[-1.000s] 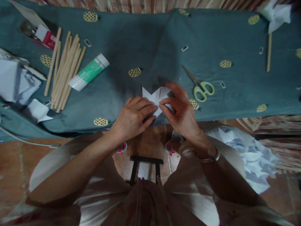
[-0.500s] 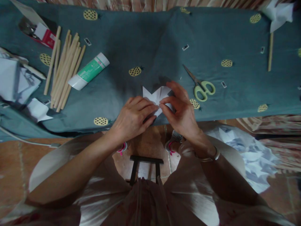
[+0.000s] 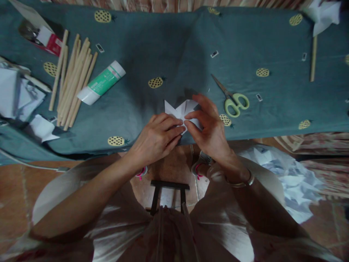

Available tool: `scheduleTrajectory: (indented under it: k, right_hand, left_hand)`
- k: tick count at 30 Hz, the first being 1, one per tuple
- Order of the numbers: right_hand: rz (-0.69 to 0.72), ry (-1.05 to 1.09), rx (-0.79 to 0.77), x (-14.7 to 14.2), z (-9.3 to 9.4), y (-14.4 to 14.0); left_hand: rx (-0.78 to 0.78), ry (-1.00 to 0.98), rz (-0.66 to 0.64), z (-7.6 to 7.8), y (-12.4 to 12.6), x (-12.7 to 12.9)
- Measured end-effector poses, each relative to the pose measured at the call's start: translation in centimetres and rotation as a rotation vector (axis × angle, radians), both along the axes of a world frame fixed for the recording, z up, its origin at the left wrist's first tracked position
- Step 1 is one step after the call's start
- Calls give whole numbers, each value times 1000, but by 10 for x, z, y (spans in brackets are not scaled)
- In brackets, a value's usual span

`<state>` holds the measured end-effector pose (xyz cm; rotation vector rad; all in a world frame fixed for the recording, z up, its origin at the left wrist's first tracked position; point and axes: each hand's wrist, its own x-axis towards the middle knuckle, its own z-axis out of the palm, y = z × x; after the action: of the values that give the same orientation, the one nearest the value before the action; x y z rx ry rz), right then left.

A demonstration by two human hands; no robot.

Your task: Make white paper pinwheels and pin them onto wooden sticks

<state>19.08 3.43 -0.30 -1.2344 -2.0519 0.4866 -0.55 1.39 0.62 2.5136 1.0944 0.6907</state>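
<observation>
A small white folded paper piece (image 3: 177, 109) with pointed corners lies at the front edge of the table, between my two hands. My left hand (image 3: 158, 136) is closed on its left and lower side, the fingers bent over the paper. My right hand (image 3: 208, 125) grips the right side, thumb and forefinger pinched near the middle and the other fingers curled behind. Both hands cover much of the paper's lower part. To the right of my right hand, green-handled scissors (image 3: 235, 103) lie with their tips pointing up and left.
On the left are wooden sticks (image 3: 72, 80), a white-and-green glue tube (image 3: 102, 83), a red box (image 3: 53, 44) and white paper pieces (image 3: 9, 91). A paper shape on a stick (image 3: 313, 58) lies far right. A plastic bag of folded paper (image 3: 291, 182) sits beside my leg.
The fingers of my left hand have shifted slightly on the paper, the forefinger and thumb changing position. My right hand keeps its pinch. The view has moved a little.
</observation>
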Motion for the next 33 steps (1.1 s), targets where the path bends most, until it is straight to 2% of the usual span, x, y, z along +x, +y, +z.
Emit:
scheduleTrajectory:
  k: [8, 14, 27, 33]
  right_hand:
    - [-10, -11, -10, 0, 1, -1]
    - [30, -93, 27, 2, 0, 0]
    - [20, -92, 61, 0, -2, -2]
    - [58, -155, 42, 1, 2, -4]
  left_hand:
    - [-48, 7, 9, 1, 0, 0]
    - [-27, 12, 10, 1, 0, 0]
    - [-75, 21, 15, 2, 1, 1]
    - [-102, -61, 44, 9, 5, -9]
